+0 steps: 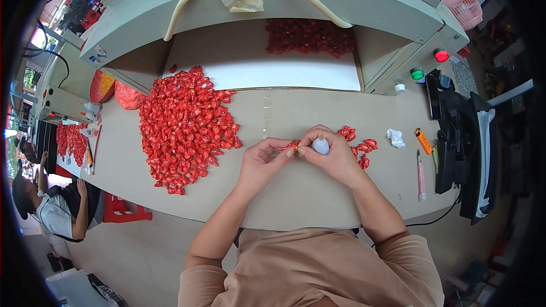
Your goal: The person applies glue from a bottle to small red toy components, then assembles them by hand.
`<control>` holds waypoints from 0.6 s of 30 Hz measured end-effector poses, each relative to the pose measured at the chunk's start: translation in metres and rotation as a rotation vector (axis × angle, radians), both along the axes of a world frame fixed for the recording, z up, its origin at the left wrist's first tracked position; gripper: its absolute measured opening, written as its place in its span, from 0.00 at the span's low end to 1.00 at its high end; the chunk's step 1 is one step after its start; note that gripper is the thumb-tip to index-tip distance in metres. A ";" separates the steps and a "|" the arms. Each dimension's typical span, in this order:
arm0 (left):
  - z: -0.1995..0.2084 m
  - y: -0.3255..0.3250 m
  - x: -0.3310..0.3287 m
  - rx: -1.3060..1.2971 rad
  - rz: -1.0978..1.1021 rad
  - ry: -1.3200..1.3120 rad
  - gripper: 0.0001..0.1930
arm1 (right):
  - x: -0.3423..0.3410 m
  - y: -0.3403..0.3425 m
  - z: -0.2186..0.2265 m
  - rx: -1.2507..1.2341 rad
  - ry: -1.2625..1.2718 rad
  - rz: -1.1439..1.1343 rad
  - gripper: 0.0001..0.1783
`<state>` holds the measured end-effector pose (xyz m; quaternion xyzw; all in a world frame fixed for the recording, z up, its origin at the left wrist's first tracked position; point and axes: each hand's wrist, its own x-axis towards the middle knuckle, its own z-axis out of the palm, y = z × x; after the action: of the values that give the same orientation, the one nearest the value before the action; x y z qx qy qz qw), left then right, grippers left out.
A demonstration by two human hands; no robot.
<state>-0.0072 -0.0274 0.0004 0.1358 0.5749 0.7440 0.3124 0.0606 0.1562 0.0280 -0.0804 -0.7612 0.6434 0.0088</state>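
In front of me, my left hand pinches a small glossy red piece between thumb and fingertips. My right hand is closed around a small whitish squeeze bottle with a pointed nozzle, and its thumb and fingertips meet the same red piece. What kind of item the piece is, I cannot make out; fingers cover part of it. Left of my hands spreads a large heap of similar red pieces. Several more red pieces lie just beyond and right of my right hand.
A box-like workstation with a white-floored opening stands at the back; more red pieces lie inside. On the right are crumpled tissue, an orange cutter, a pink pen-like tool and a black monitor. A person sits far left.
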 end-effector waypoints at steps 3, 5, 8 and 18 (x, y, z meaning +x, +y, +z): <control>-0.001 0.001 0.000 0.001 0.006 0.005 0.11 | 0.000 0.000 -0.001 -0.006 0.008 -0.006 0.04; -0.001 0.001 0.001 0.001 0.019 0.026 0.10 | 0.000 0.000 -0.001 -0.007 0.013 -0.008 0.04; 0.004 0.002 0.002 0.016 0.035 0.042 0.11 | -0.001 -0.001 -0.002 -0.004 0.044 0.000 0.04; 0.003 0.004 -0.003 0.096 0.067 0.178 0.15 | 0.000 -0.011 0.000 -0.089 0.152 -0.101 0.08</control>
<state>-0.0103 -0.0232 0.0033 0.1969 0.5682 0.7657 0.2282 0.0611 0.1452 0.0276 -0.0699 -0.7241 0.6794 0.0953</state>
